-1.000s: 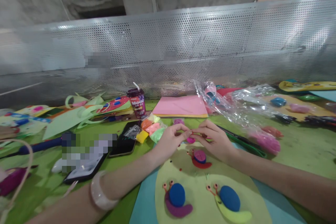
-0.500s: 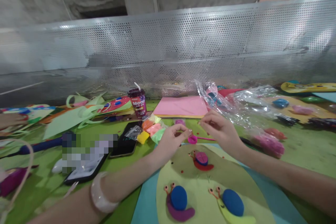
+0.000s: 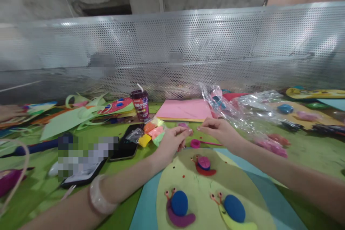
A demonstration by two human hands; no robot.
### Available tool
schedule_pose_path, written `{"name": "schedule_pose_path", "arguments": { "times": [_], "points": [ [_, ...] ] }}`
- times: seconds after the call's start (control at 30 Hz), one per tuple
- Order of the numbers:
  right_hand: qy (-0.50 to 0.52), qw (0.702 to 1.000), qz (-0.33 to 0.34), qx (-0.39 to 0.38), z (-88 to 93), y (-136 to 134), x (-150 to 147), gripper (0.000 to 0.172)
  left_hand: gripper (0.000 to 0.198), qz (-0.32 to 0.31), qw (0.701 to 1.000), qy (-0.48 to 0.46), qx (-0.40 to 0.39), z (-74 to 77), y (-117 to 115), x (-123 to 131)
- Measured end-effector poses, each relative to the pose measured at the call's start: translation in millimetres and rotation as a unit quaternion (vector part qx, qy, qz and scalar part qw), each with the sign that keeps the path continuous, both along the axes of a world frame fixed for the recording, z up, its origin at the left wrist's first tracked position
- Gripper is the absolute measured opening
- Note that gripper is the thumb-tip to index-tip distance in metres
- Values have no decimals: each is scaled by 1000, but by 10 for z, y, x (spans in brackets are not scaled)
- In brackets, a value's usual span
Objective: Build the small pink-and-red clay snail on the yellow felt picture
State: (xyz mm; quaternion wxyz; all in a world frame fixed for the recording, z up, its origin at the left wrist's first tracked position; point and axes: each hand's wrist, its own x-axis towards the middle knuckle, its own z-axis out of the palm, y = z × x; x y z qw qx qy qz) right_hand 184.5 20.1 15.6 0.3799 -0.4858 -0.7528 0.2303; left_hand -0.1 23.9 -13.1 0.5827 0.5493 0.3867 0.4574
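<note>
My left hand (image 3: 174,141) is raised above the top of the picture, thumb and fingers pinched; whatever they hold is too small to make out. Facing it across a small gap, my right hand (image 3: 220,131) has its fingertips pressed together, also on nothing I can name. Below and between them lies a magenta plastic ring tool (image 3: 195,143) with a thin handle. The picture is a pale yellow oval (image 3: 199,188) on blue paper, bearing a red clay snail (image 3: 206,171), a purple clay snail (image 3: 180,219) and a yellow clay snail (image 3: 237,224), all with blue shells.
Packets of coloured clay (image 3: 155,131) lie left of my hands, beside a black phone (image 3: 126,147) and a drink cup (image 3: 140,106). Pink paper (image 3: 184,110) sits behind, with clear plastic wrapping (image 3: 242,107) to the right. Another person's hand (image 3: 10,113) shows far left.
My hands have shifted slightly left in view, the right one lower, and their fingertips are closer together. The whole scene has slid slightly left with the camera.
</note>
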Motion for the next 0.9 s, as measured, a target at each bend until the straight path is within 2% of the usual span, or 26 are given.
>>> {"name": "schedule_pose_path", "arguments": {
  "times": [0.2, 0.37, 0.53, 0.63, 0.73, 0.9],
  "points": [
    [81, 996, 21, 13, -5, -175, -186, 25, 45, -68, 991, -75, -83, 30, -42, 15],
    [59, 996, 38, 60, -12, -148, -166, 21, 42, -71, 984, -112, -116, 50, -27, -2],
    [22, 994, 18, 107, -21, -167, -190, 18, 34, -63, 980, -142, -128, 65, -40, 7],
    [-23, 993, -1, 116, -16, -136, -170, 19, 30, -61, 978, -148, -133, 80, -53, 22],
    [-104, 988, -32, 107, -20, 4, -63, 20, 29, -48, 977, -156, -134, 88, -29, 20],
    [-303, 949, -11, 84, -87, 237, 125, 14, 30, -9, 978, -165, -124, 68, 58, -22]
  ]
}}
